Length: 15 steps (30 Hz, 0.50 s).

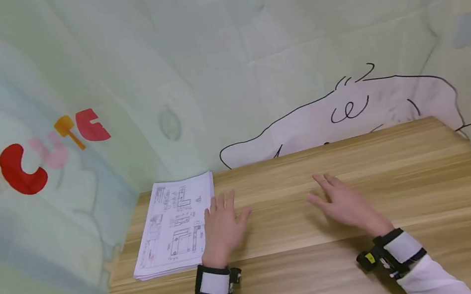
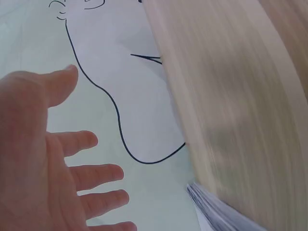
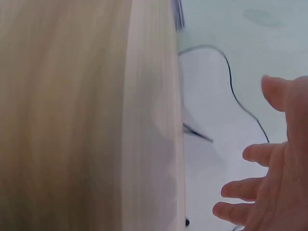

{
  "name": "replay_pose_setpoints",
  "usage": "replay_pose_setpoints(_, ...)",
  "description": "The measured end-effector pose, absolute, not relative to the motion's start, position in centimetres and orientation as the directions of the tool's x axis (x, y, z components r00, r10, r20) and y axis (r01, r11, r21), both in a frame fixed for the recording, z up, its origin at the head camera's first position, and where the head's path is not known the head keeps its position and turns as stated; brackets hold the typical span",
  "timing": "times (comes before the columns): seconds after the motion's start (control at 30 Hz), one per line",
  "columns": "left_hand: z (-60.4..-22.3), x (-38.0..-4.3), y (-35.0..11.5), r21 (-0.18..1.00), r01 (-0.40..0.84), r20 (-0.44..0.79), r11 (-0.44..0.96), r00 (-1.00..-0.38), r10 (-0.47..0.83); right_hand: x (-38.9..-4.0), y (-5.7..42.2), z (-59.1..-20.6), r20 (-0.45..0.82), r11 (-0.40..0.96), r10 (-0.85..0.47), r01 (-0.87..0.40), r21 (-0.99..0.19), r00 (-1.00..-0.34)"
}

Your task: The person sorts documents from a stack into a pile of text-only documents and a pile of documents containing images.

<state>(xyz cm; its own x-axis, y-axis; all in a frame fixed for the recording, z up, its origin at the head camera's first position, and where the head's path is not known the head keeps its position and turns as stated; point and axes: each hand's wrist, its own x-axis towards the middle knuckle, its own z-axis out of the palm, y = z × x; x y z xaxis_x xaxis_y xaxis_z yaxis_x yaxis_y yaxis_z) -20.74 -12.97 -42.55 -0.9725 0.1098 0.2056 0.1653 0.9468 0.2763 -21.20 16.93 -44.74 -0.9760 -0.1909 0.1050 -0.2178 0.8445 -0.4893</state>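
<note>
A stack of white paper sheets (image 1: 174,226), the top one printed with technical drawings, lies at the left end of the wooden table (image 1: 290,280). My left hand (image 1: 224,224) is over the stack's right edge, fingers straight and spread, holding nothing. Farther right, my right hand (image 1: 347,201) hovers above the bare wood with its fingers extended and a shadow beneath it. In the left wrist view the sheets' edges (image 2: 221,209) show below the fingers of the left hand (image 2: 62,163). The right wrist view has the right hand (image 3: 269,183) with nothing in its palm.
A pale printed cloth (image 1: 206,70) hangs behind the table and along its left side, with red and orange letters (image 1: 23,169) and a white cartoon figure (image 1: 374,107). Each wrist wears a black strap with a small camera, such as the one on the right (image 1: 366,260).
</note>
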Motion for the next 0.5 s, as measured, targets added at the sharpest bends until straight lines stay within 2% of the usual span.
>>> replay_pose_setpoints(0.2,-42.5,-20.5,-16.6,0.253,0.126,0.218,0.959,-0.973,0.071,-20.8,14.3,-44.7,0.117,0.718,-0.206,-0.231,-0.657,-0.971)
replay_pose_setpoints(0.5,-42.2,-20.4,-22.4,0.237,0.076,0.199,0.968,-0.98,0.028,-20.2,10.4,-44.2,0.124,0.609,-0.24,-0.248,-0.754,-0.963)
